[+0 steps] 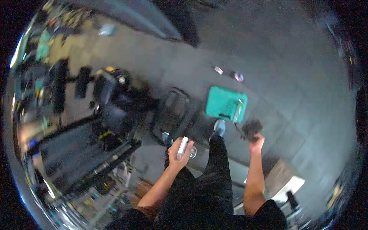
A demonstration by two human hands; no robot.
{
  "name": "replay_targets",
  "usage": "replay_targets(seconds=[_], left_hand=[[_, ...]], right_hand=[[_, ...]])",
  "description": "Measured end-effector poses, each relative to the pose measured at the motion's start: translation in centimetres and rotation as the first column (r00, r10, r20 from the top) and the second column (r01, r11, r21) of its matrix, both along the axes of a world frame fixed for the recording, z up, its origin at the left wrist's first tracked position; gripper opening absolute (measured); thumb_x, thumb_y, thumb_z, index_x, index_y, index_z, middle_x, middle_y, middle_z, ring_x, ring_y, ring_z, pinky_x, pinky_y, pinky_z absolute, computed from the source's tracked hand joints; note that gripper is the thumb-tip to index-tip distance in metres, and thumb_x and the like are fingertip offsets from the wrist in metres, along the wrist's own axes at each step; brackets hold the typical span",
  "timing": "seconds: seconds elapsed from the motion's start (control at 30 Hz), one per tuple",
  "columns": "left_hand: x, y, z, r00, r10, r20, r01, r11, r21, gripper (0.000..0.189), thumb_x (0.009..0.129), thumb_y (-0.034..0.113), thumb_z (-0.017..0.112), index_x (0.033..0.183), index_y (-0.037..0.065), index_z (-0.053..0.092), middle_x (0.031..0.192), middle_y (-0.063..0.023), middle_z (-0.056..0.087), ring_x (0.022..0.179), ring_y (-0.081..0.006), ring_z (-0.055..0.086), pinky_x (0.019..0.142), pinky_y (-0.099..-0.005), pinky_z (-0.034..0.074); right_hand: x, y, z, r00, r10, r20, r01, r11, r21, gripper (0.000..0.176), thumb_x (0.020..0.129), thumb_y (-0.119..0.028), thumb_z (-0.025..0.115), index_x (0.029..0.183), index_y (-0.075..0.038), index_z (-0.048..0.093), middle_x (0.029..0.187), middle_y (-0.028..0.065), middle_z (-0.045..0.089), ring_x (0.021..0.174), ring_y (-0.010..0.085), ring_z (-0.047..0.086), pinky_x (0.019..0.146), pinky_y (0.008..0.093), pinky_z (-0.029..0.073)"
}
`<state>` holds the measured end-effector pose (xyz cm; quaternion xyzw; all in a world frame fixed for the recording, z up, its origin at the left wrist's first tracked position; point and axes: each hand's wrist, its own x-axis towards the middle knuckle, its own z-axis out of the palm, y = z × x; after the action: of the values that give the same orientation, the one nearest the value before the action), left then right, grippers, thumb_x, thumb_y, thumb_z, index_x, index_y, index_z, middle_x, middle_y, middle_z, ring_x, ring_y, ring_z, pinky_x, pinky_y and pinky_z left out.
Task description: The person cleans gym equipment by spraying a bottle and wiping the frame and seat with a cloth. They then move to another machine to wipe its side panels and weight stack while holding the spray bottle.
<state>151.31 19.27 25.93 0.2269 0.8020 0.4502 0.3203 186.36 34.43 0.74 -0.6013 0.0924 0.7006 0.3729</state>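
Note:
My left hand (179, 154) is closed around a small white rectangular object (183, 148), held upright in front of my legs. Beside that hand is a round, shiny glass-like item (193, 152), and I cannot tell whether the hand holds it. On the right, my right hand (257, 143) grips a dark, fuzzy cloth-like thing (252, 129), blurred by motion. Beyond it a teal tray-like mat (219, 100) lies on the floor, bearing a green-and-clear bottle-like object (238, 110).
A small white item (218, 70) and a round item (238, 76) lie on the floor farther off. To the left stand a black metal frame (171, 92) and a large dark machine (88, 147). A wooden box (280, 177) is at the lower right.

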Motion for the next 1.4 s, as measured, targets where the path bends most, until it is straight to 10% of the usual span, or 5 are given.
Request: replay_targets(seconds=[0.4, 0.47, 0.73, 1.17, 1.4], left_hand=[[-18.1, -25.4, 21.1, 0.737, 0.62, -0.268, -0.56, 0.783, 0.27, 0.022, 0.097, 0.019, 0.073, 0.088, 0.0, 0.065, 0.073, -0.0058, 0.064, 0.065, -0.013, 0.066, 0.06, -0.0294, 0.05], [-6.9, -15.8, 30.0, 0.67, 0.669, -0.322, -0.586, 0.743, 0.323, 0.022, 0.097, 0.02, 0.073, 0.088, 0.001, 0.066, 0.073, -0.0048, 0.065, 0.065, -0.0122, 0.066, 0.059, -0.0295, 0.05], [-11.1, -34.2, 39.5, 0.413, 0.869, -0.273, -0.79, 0.491, 0.367, 0.025, 0.095, 0.022, 0.073, 0.085, 0.001, 0.065, 0.071, -0.0083, 0.066, 0.062, -0.0159, 0.069, 0.057, -0.0319, 0.051], [-13.7, -35.1, 37.7, 0.043, 0.972, -0.232, -0.817, 0.168, 0.551, 0.023, 0.096, 0.019, 0.073, 0.088, 0.0, 0.065, 0.077, -0.0049, 0.066, 0.063, -0.0132, 0.068, 0.058, -0.0279, 0.055], [-12.9, -35.5, 35.9, 0.169, 0.98, -0.108, -0.865, 0.2, 0.461, 0.023, 0.097, 0.02, 0.073, 0.087, 0.0, 0.065, 0.078, -0.0024, 0.065, 0.064, -0.0121, 0.068, 0.058, -0.0272, 0.055]], right_hand=[[-32.8, -3.3, 25.7, 0.559, 0.802, 0.211, -0.814, 0.481, 0.325, 0.022, 0.065, 0.004, 0.061, 0.085, -0.003, 0.062, 0.097, 0.0039, 0.062, 0.091, 0.0211, 0.058, 0.087, 0.0343, 0.048], [-26.2, 6.7, 35.4, 0.621, 0.78, 0.068, -0.699, 0.513, 0.498, 0.023, 0.065, 0.007, 0.058, 0.085, -0.004, 0.063, 0.096, 0.0068, 0.065, 0.093, 0.0242, 0.061, 0.089, 0.0361, 0.051], [-41.9, -8.4, 51.6, 0.563, 0.783, -0.264, -0.567, 0.599, 0.565, 0.023, 0.071, -0.01, 0.063, 0.093, -0.005, 0.068, 0.109, 0.0101, 0.069, 0.105, 0.031, 0.064, 0.099, 0.0453, 0.05], [-55.1, -12.2, 54.4, 0.196, 0.947, -0.254, -0.71, 0.315, 0.63, 0.016, 0.077, -0.008, 0.064, 0.092, -0.002, 0.066, 0.092, 0.0135, 0.069, 0.082, 0.032, 0.067, 0.078, 0.0454, 0.057], [-55.9, -9.3, 52.7, 0.217, 0.969, 0.114, -0.758, 0.093, 0.646, 0.011, 0.073, -0.002, 0.063, 0.066, -0.007, 0.057, 0.072, -0.0012, 0.058, 0.069, 0.016, 0.057, 0.065, 0.0326, 0.045]])
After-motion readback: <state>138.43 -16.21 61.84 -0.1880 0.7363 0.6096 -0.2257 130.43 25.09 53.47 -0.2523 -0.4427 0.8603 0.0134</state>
